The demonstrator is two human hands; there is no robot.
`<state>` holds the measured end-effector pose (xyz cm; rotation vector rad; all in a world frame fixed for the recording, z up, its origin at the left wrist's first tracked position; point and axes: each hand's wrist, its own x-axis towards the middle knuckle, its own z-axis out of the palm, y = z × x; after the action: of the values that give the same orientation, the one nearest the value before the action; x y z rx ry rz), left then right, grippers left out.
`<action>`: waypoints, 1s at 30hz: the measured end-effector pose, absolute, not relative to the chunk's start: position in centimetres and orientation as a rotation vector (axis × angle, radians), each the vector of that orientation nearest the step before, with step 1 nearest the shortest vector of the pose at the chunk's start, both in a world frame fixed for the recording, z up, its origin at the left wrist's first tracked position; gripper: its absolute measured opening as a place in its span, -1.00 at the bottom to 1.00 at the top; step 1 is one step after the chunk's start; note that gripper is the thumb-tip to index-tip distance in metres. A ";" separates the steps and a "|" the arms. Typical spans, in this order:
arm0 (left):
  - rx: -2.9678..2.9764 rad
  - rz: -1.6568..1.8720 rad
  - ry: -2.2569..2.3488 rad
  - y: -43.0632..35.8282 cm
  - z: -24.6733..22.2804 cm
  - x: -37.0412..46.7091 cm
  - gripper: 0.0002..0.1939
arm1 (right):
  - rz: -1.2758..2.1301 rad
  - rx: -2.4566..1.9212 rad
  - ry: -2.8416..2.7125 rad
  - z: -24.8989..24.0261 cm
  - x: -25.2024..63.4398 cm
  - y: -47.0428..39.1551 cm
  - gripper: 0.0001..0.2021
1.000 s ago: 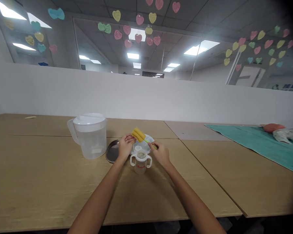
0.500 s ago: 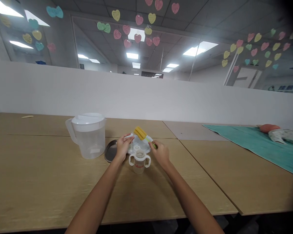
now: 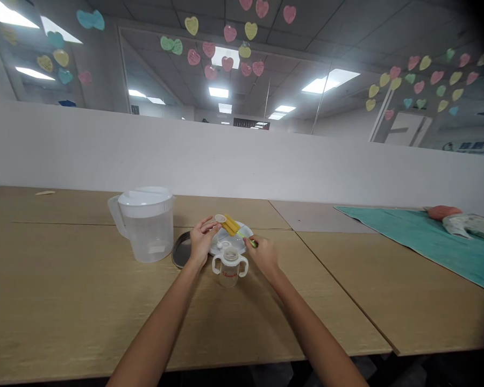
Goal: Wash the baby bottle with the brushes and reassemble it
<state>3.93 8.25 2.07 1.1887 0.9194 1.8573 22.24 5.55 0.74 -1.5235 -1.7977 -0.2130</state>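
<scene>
Over the white plate [image 3: 245, 230], my right hand [image 3: 263, 253] grips the green handle of a bottle brush with a yellow sponge head [image 3: 232, 226]. My left hand [image 3: 202, 240] pinches a small whitish cap [image 3: 220, 219], its round face showing. The sponge head lies against or just beside the cap; contact is unclear. Below both hands, a clear baby bottle [image 3: 229, 273] with two white handles and red lettering stands upright, its top uncapped. A small white bottle part [image 3: 224, 245] rests at the plate's near side.
A clear lidded pitcher [image 3: 151, 231] stands to the left. Between it and my left hand is a dark round shallow pan [image 3: 181, 251], partly hidden. Far right, a teal cloth [image 3: 411, 236] carries an orange-red item [image 3: 445, 212] and a patterned fabric [image 3: 471, 224].
The cap in my left hand has turned so its round face shows. The sponge head has shifted slightly down and sits closer to it. Bottle and pitcher stay put.
</scene>
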 end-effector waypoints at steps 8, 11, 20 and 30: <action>1.215 1.941 0.981 8.8 1.7 3.5 -0.44 | -0.579 -1.316 -2.173 0.8 23.8 6.0 -0.67; 1.179 1.907 0.896 8.8 1.8 3.6 -0.46 | -0.586 -1.307 -2.121 0.8 24.2 6.3 -0.66; 1.200 1.851 0.799 8.8 1.9 3.9 -0.51 | -0.515 -1.334 -2.036 0.5 23.6 6.5 -0.68; 1.451 2.095 1.675 8.0 3.2 -0.2 -0.56 | -0.519 -1.339 -1.932 0.6 23.5 6.4 -0.67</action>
<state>-0.19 8.00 3.20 1.4513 1.6753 2.0953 23.51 6.36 0.59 -1.3386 -1.9324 -0.5189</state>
